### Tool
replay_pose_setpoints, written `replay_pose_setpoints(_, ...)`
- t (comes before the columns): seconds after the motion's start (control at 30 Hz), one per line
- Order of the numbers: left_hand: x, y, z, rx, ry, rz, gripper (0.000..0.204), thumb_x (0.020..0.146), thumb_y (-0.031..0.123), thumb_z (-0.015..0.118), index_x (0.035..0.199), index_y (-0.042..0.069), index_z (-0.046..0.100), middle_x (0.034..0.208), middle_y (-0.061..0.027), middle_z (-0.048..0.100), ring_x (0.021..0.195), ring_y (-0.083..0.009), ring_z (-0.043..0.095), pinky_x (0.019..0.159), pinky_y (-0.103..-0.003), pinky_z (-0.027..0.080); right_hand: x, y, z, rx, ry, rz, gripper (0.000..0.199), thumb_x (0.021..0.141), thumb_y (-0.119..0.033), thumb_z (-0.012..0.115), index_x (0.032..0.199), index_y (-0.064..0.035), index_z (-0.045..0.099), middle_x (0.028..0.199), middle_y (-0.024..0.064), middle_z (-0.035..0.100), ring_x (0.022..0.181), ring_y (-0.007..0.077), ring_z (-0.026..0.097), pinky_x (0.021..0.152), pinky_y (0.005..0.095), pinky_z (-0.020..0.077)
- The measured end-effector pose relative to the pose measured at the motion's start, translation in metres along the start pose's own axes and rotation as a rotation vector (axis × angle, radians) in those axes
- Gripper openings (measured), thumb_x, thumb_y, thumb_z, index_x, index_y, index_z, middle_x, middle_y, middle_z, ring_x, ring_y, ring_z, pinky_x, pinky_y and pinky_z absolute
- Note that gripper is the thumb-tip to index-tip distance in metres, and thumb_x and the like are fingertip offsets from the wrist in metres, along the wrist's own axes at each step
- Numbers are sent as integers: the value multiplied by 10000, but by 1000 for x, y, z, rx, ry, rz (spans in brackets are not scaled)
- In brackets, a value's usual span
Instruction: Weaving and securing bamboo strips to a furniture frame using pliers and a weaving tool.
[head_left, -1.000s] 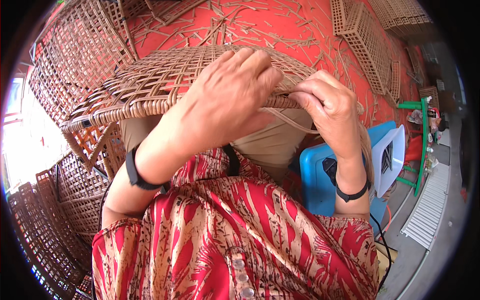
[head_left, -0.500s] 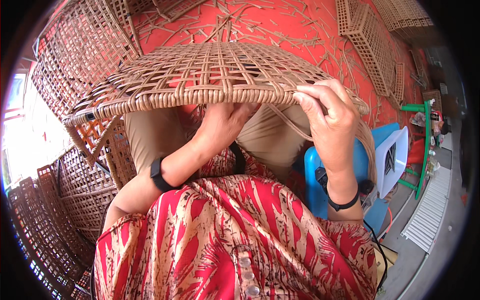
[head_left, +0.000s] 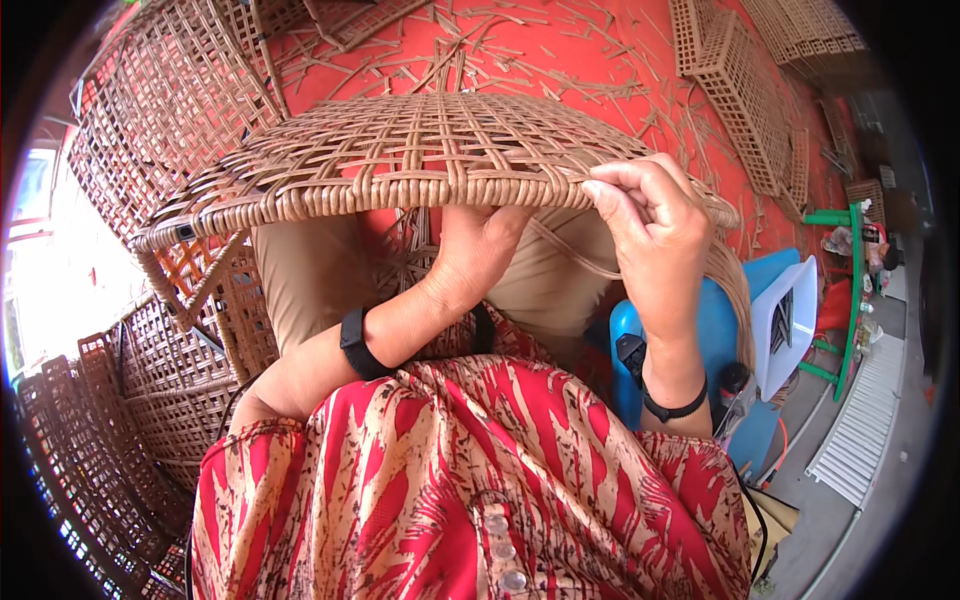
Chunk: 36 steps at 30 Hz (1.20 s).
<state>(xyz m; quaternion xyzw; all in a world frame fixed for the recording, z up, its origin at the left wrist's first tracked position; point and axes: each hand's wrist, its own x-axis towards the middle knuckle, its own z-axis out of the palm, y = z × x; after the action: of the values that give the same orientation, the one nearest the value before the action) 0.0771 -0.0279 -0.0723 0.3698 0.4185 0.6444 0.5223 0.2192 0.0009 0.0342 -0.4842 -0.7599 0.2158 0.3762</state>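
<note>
A brown woven wicker panel (head_left: 440, 140) lies across my knees, its near rim (head_left: 400, 192) tightly wrapped with strand. My right hand (head_left: 658, 225) is closed in a pinch at the right part of this rim, thumb and forefinger together on a thin wicker strand. Below the rim, a loose loop of the strand (head_left: 572, 252) runs toward that hand. My left hand (head_left: 478, 250) reaches up under the rim near its middle. Its thumb shows, but the other fingers are hidden behind the panel. A bundle of strands (head_left: 738, 295) hangs at the right.
Wicker panels (head_left: 170, 110) stand at the left, with more woven pieces (head_left: 745, 100) at the far right. Strand scraps litter the red floor covering (head_left: 540, 50). To my right are a blue container (head_left: 712, 315), a white bin (head_left: 782, 325) and a green frame (head_left: 855, 300).
My left hand has shifted a little to the right and up under the rim. My right hand has moved slightly left along the rim, still pinching.
</note>
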Motion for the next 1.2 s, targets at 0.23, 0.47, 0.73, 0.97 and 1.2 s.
replay_pose_setpoints(0.23,1,-3,-3,-14,-13,-4,157,917,53,641,1061,-6,661,993,-44,684,925,-121,606,807,-303,507,8,-1,-8,38,-109,38,87,819,-48,756,861,-8,691,777,78,642,652,159,627,586,295,493)
replay_pose_setpoints(0.47,18,5,-25,744,-350,242,232,920,215,601,1046,34,674,969,-197,648,944,-395,612,820,-457,503,18,43,-3,40,179,-119,149,911,-167,677,943,-24,707,871,91,684,765,227,667,695,338,518)
replay_pose_setpoints(0.73,18,49,-37,898,-333,373,160,910,155,611,899,-5,617,775,-180,588,735,-402,588,641,-432,480,116,58,6,-388,115,-121,342,960,-387,518,957,-112,721,797,134,709,756,317,685,700,398,534)
replay_pose_setpoints(0.97,27,123,-82,1126,-129,341,201,898,135,609,781,-14,544,708,-195,531,668,-400,548,600,-441,422,312,107,10,-405,-106,-10,383,946,-399,495,989,-110,742,908,122,725,944,304,684,825,400,506)
replay_pose_setpoints(1.2,-28,147,-199,1567,197,-99,298,921,262,564,724,43,608,724,-200,617,726,-401,621,636,-488,473,440,83,5,-318,-156,-46,464,867,-552,547,986,-163,771,1016,133,724,1009,326,662,897,419,481)
